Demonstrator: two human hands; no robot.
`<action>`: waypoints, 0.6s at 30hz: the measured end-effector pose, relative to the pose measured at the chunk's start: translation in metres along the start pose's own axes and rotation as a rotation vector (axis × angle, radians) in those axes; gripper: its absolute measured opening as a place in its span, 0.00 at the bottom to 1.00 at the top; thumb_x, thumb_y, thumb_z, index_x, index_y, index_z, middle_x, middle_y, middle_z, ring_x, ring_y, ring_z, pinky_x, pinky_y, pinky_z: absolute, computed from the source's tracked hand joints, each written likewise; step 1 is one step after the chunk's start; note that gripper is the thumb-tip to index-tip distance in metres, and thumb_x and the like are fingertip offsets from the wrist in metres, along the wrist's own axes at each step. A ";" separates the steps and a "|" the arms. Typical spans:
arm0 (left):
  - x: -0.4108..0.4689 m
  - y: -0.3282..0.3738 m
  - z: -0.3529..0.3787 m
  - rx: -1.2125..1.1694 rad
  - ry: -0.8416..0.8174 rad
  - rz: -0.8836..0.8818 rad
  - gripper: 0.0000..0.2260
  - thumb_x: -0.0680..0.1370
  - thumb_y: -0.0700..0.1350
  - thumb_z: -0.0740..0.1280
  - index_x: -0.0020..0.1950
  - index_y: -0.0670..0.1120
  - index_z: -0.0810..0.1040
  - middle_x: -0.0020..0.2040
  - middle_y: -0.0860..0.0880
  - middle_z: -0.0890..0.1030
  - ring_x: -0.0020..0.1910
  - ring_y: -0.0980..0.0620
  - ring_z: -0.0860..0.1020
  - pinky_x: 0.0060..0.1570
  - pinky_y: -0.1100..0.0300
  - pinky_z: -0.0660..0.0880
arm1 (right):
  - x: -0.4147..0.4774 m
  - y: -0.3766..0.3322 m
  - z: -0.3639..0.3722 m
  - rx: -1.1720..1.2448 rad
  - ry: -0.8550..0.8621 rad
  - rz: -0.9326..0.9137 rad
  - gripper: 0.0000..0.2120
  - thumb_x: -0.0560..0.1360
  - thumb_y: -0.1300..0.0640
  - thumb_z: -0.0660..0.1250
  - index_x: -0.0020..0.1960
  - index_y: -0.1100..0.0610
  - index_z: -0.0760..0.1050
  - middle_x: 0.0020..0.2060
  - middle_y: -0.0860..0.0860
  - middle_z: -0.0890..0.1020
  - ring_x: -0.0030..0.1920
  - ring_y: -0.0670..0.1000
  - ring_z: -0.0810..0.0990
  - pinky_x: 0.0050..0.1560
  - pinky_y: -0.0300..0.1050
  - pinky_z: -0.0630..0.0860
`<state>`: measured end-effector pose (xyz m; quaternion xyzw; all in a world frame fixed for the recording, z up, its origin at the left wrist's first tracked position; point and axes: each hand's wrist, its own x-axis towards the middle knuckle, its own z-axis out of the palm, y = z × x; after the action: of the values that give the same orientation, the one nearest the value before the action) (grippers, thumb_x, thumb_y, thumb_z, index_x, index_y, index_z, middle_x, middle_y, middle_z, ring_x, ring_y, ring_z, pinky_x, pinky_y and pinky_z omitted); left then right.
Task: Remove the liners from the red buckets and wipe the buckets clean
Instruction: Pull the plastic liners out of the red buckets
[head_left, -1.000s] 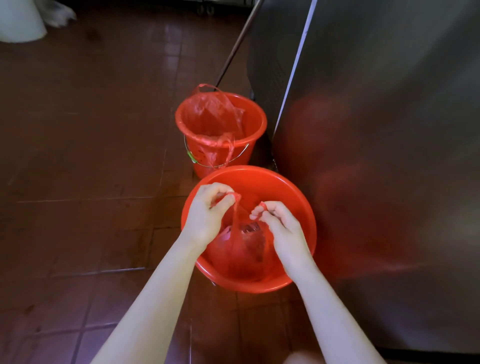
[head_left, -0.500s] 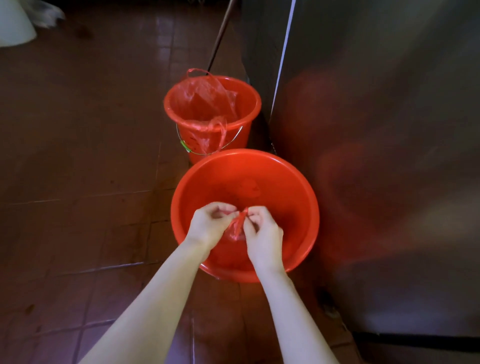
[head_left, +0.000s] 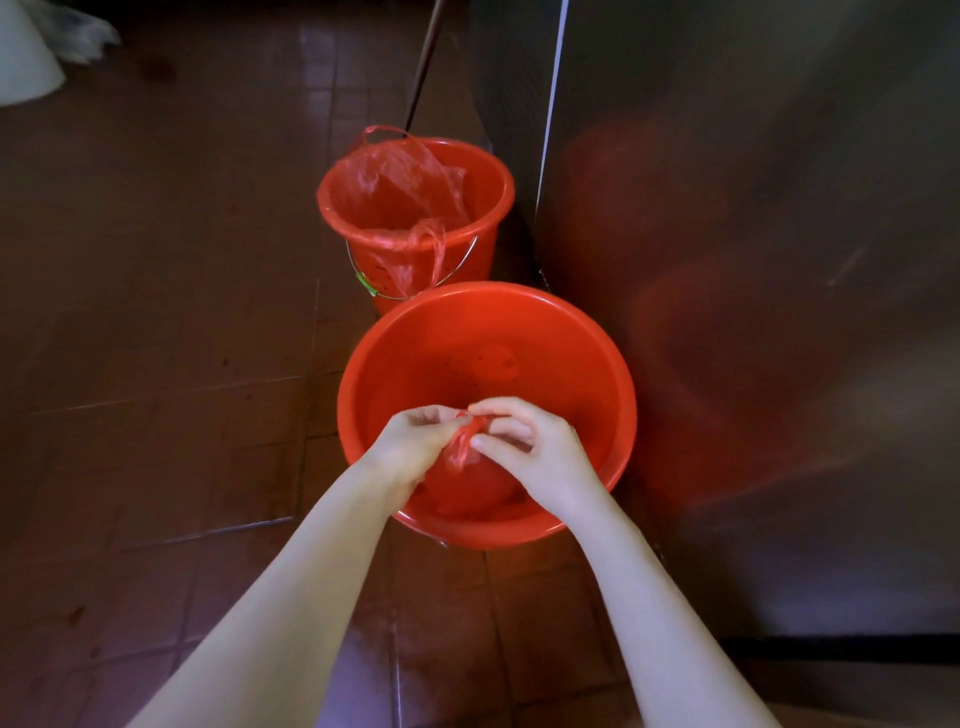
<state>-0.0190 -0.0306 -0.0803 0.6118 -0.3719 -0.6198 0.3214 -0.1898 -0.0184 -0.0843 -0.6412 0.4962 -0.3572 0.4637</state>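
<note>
Red liner (head_left: 464, 465), twisted, is pinched by the fingers (head_left: 511, 429) of our left hand (head_left: 410, 445) and right hand (head_left: 540, 448). The near bucket (head_left: 571, 374) sits under them, the far bucket (head_left: 488, 182) beyond.

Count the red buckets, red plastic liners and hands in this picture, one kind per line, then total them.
Red buckets: 2 (near bucket, far bucket)
Red plastic liners: 2 (held liner, far liner)
Hands: 2 (left hand, right hand)
Total: 6

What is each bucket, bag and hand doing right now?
near bucket: upright, liner pulled off its rim.
near liner: bunched, its neck pinched by both hands.
far bucket: upright, still lined.
far liner: open, draped over the rim.
left hand: pinches the near liner.
right hand: pinches the near liner.
</note>
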 end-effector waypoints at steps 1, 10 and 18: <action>0.000 0.000 0.002 0.029 0.002 -0.018 0.05 0.75 0.49 0.72 0.44 0.49 0.85 0.42 0.46 0.86 0.43 0.47 0.84 0.42 0.56 0.78 | 0.000 0.001 -0.001 0.020 0.025 -0.007 0.08 0.75 0.58 0.72 0.54 0.52 0.82 0.47 0.44 0.85 0.51 0.41 0.82 0.54 0.35 0.77; 0.003 -0.004 0.004 0.083 -0.037 -0.120 0.11 0.79 0.54 0.65 0.55 0.49 0.81 0.48 0.48 0.86 0.53 0.49 0.82 0.61 0.52 0.70 | 0.008 0.016 -0.009 0.028 -0.085 0.020 0.16 0.75 0.64 0.67 0.55 0.46 0.81 0.51 0.43 0.84 0.55 0.41 0.81 0.59 0.41 0.78; 0.002 -0.001 0.017 -0.057 -0.133 -0.149 0.14 0.82 0.47 0.62 0.60 0.39 0.79 0.50 0.41 0.85 0.50 0.45 0.84 0.48 0.55 0.82 | 0.012 0.024 -0.006 0.039 0.099 0.009 0.02 0.73 0.61 0.73 0.44 0.56 0.82 0.38 0.46 0.84 0.41 0.44 0.84 0.47 0.40 0.80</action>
<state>-0.0361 -0.0309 -0.0823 0.5858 -0.3281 -0.6916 0.2662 -0.1994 -0.0333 -0.1053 -0.6114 0.5145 -0.3961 0.4524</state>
